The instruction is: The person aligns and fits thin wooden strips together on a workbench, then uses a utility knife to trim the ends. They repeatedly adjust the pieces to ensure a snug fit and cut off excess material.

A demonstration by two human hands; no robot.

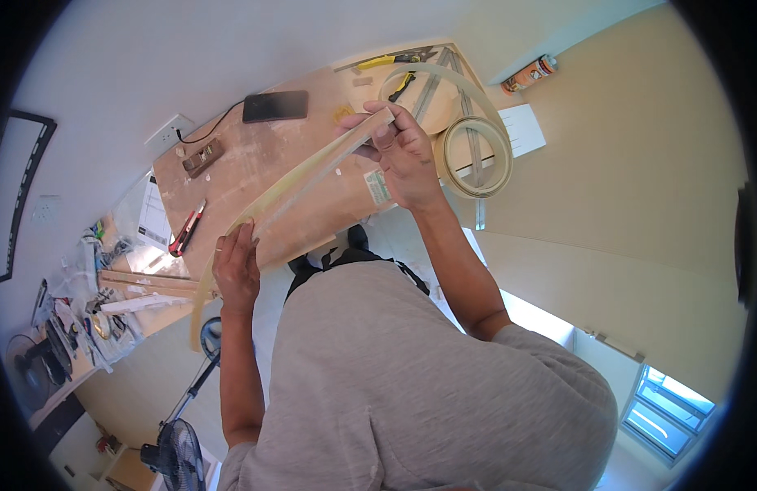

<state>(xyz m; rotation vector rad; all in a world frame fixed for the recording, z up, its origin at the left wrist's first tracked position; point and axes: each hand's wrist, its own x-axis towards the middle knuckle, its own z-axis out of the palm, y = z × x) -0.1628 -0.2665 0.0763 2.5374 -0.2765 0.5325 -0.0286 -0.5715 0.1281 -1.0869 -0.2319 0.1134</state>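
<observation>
Strip (pixel 301 176), pale, flexible. Spans slantwise above the brown worktop (pixel 243 168), near left to far right. Held narrowly in fingers of both hands: by right hand (pixel 407 159) nearest the far tip, by left hand (pixel 237 270) farther down, trailing beyond.

Two hands (pixel 238 268) (pixel 409 164), one strip (pixel 288 182), one coil (pixel 442 160) at the table (pixel 251 168).
On it: one phone (pixel 275 106), one hand plane (pixel 202 158), one red-and-black knife (pixel 187 230).

Grey shirt (pixel 411 368), finely streaked, loose folds down front. Short sleeves (pixel 550 364), same grey; forearms (pixel 456 258) bare. Black garment (pixel 358 256) below hem, narrow black strap (pixel 414 277) at right side. Footwear (pixel 358 237) dark. Left hand (pixel 238 274), right hand (pixel 411 168) bare.
</observation>
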